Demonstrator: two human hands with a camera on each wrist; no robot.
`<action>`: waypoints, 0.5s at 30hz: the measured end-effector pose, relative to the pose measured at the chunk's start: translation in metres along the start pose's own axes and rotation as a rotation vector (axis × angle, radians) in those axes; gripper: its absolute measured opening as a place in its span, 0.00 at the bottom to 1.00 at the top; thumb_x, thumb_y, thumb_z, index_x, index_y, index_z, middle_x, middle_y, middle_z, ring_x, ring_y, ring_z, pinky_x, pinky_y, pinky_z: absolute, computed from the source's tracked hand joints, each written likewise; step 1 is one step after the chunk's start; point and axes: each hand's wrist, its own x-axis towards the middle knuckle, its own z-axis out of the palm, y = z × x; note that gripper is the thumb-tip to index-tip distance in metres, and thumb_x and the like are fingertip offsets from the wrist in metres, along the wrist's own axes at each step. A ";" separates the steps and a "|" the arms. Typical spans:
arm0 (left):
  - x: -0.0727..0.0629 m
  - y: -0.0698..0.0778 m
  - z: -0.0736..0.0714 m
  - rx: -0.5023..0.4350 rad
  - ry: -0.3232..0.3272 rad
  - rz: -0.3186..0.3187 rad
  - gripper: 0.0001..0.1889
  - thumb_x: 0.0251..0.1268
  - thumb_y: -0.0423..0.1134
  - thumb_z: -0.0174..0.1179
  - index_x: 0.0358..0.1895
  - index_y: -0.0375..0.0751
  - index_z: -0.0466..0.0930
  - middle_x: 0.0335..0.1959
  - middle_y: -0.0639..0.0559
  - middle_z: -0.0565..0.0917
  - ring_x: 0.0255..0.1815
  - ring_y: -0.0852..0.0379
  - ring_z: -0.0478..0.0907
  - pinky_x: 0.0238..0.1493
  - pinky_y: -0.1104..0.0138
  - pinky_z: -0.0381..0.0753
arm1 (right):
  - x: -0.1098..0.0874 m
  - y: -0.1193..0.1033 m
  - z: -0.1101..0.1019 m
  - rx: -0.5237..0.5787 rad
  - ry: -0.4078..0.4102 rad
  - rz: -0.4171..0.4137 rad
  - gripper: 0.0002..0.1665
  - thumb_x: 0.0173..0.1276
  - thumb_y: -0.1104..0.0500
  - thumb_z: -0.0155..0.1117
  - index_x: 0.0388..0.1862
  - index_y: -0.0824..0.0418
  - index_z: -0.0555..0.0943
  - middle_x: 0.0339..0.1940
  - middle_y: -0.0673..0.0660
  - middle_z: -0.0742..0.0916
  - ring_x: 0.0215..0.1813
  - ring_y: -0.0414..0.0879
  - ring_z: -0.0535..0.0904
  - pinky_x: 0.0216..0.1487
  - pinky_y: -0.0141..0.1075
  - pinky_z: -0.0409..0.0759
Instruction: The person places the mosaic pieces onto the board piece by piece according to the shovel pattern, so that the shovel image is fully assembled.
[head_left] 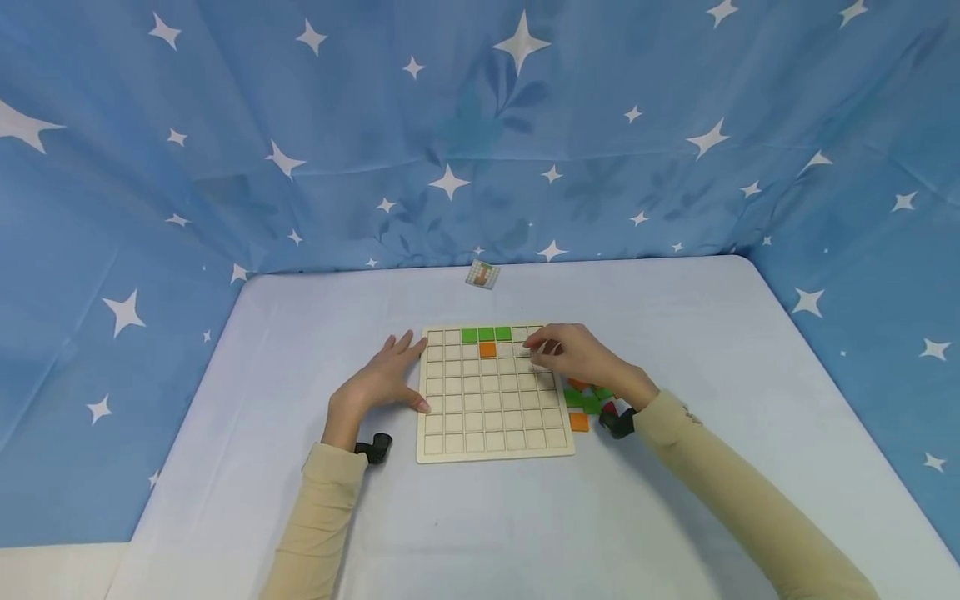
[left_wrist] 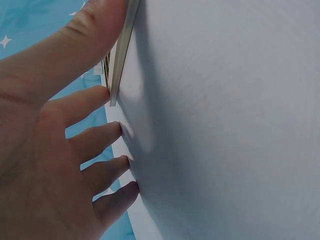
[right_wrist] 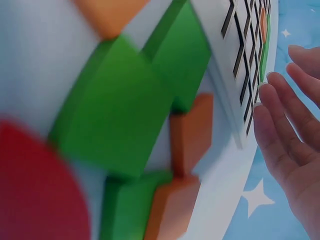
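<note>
The grid board (head_left: pixel 474 422) lies on the surface (head_left: pixel 495 525), which runs on beyond its 6 o'clock edge. The left hand (head_left: pixel 382 379), fingers spread, touches its 9 o'clock edge; the right hand (head_left: pixel 581 352) bends over its 1 o'clock corner, grip unclear. Loose tiles (head_left: pixel 579 422) crowd 3 o'clock.

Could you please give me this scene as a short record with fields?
Centre: pale wood-like square grid board on a white table
Placed: three green square tiles side by side in the far row; one orange square tile in front of the middle one
Loose: flat green, orange and red pieces, right of the board
Left grip: fingers spread, at the board's left edge
Right grip: over the board's far right part; contents unclear
Beyond the board: small rectangular printed card
</note>
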 end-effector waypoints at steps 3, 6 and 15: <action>0.001 0.000 0.002 0.005 -0.003 -0.005 0.61 0.49 0.47 0.81 0.84 0.45 0.49 0.86 0.41 0.41 0.86 0.36 0.32 0.80 0.34 0.45 | -0.009 0.005 -0.004 -0.009 0.004 0.012 0.17 0.72 0.61 0.68 0.57 0.64 0.86 0.51 0.57 0.89 0.45 0.47 0.83 0.51 0.44 0.85; 0.001 0.000 0.002 0.001 -0.004 -0.010 0.61 0.50 0.46 0.81 0.84 0.45 0.49 0.86 0.41 0.40 0.86 0.36 0.32 0.80 0.34 0.45 | -0.016 0.011 -0.008 -0.013 0.011 0.027 0.16 0.72 0.61 0.68 0.56 0.64 0.86 0.50 0.57 0.89 0.46 0.48 0.83 0.51 0.44 0.85; 0.004 -0.003 0.002 0.007 -0.016 0.004 0.61 0.51 0.47 0.80 0.85 0.45 0.48 0.86 0.40 0.39 0.86 0.35 0.30 0.80 0.33 0.44 | -0.034 0.024 -0.017 -0.045 0.043 0.063 0.16 0.70 0.64 0.69 0.55 0.64 0.87 0.50 0.58 0.89 0.44 0.48 0.83 0.49 0.43 0.85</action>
